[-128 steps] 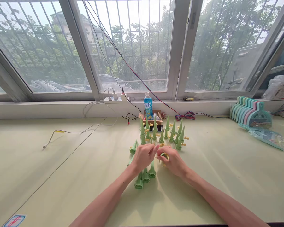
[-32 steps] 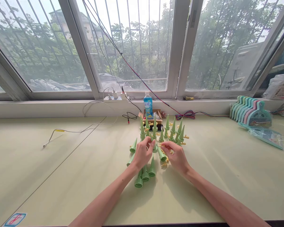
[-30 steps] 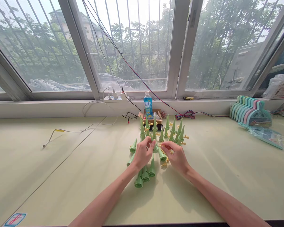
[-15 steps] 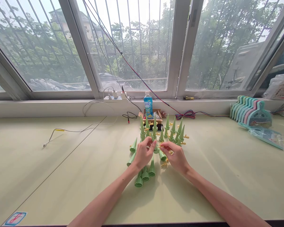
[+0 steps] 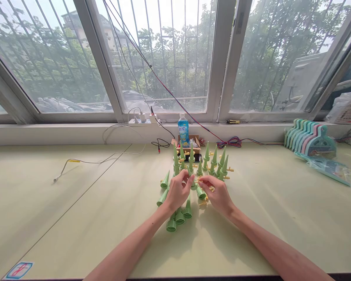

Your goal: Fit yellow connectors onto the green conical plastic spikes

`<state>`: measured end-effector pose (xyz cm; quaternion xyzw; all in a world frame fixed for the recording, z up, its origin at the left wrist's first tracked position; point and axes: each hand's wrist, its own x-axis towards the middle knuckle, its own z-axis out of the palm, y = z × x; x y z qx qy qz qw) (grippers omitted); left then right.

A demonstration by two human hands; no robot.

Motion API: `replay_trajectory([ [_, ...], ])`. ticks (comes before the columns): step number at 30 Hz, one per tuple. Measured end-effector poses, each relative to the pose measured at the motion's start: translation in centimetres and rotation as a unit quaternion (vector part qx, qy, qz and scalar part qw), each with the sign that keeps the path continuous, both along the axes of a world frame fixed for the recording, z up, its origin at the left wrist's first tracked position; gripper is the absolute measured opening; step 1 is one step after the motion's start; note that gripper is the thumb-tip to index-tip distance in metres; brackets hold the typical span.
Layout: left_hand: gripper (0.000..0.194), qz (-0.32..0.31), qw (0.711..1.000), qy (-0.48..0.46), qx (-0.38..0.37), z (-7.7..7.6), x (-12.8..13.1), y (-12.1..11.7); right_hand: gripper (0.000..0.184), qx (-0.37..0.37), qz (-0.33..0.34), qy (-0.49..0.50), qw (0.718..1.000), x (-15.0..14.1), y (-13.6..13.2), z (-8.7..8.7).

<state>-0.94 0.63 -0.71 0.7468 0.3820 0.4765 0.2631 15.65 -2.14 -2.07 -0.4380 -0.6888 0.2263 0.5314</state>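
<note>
My left hand [image 5: 179, 189] is closed around a green plastic watering spike [image 5: 194, 185], its cone pointing up and away. Against the side of that spike, my right hand [image 5: 218, 192] pinches a small yellow valve [image 5: 197, 180], mostly covered by the fingertips. Below my hands lie loose green cones, among them one with its open threaded end [image 5: 171, 226] facing me. Several yellow valves [image 5: 203, 203] rest on the table under my right hand. Beyond my hands, green spikes with yellow valves stand upright, such as one spike [image 5: 224, 167] at the right.
A blue bottle [image 5: 183, 130] stands in a small cardboard box [image 5: 196, 150] by the windowsill. A dark phone-like object [image 5: 197, 157] lies before it. Bundled cables [image 5: 229, 142] and a loose grey cable [image 5: 87, 161] lie on the table [image 5: 76, 226]. Pastel paddle-shaped items [image 5: 310, 138] stand at right.
The held spike has shifted slightly to the right and tilted a little between my hands. Both hands keep nearly the same place and grip.
</note>
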Motion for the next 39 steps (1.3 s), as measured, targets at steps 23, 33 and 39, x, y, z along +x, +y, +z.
replay_trajectory([
  [23,0.022,0.002,0.996,0.053,0.078,-0.72,-0.11,0.03,0.026,-0.024,-0.004,-0.012,1.000,0.14,0.02,-0.12],
  [33,0.023,-0.008,0.995,0.055,0.085,-0.83,-0.14,-0.01,0.036,-0.005,-0.025,-0.047,0.999,0.15,0.29,-0.08],
  [39,0.023,-0.018,0.994,0.061,0.093,-0.91,-0.18,-0.01,0.045,0.002,-0.029,-0.054,0.998,0.11,0.18,-0.04],
])
